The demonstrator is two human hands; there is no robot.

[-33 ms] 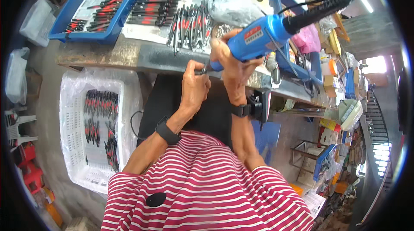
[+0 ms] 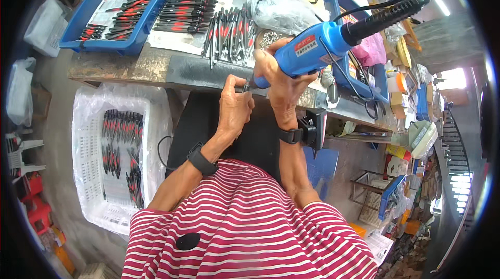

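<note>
We look down over a red-and-white striped shirt (image 2: 250,227) to a worn grey workbench (image 2: 156,68). Beyond the fingertips on the bench lies a row of slim red-and-black handled tools (image 2: 229,32). More of them fill a blue plastic tray (image 2: 130,45) further left. Well left of the fingers and below the bench, a white plastic basket (image 2: 86,123) holds others.

The right hand (image 2: 281,78) is clenched round the grip of a blue corded power screwdriver with a black ribbed rear (image 2: 317,45). Its nose points down and left, towards the left fingertips. The left hand (image 2: 235,107) pinches a small dark metal piece (image 2: 246,87) just at that nose, at the bench's near edge. We cannot tell what the piece is.

Against the matching picture from the same instant, nothing has shifted. Both grips and the meeting of nose and piece are unchanged, so we judge the work is held steady.
</note>
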